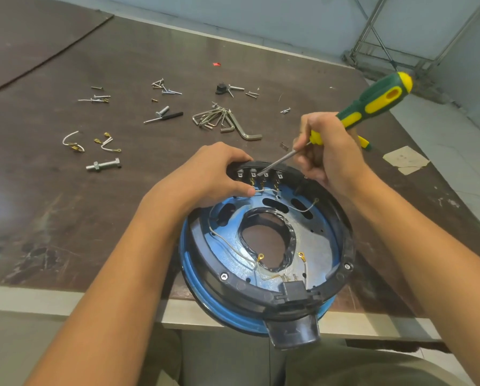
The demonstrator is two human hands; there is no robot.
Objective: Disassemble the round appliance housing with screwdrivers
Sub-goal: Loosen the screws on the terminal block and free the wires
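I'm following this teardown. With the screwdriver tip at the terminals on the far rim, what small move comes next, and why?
Probably lever the tip to ease a connector off. The right hand holds the screwdriver with its tip at the terminals on the rim of the housing, where a white wire joins, while the left hand grips that rim.

The left grip (pixel 216 174) and right grip (pixel 327 156) curl.

Blue-black housing (pixel 266 246), green-yellow screwdriver (pixel 372 104)
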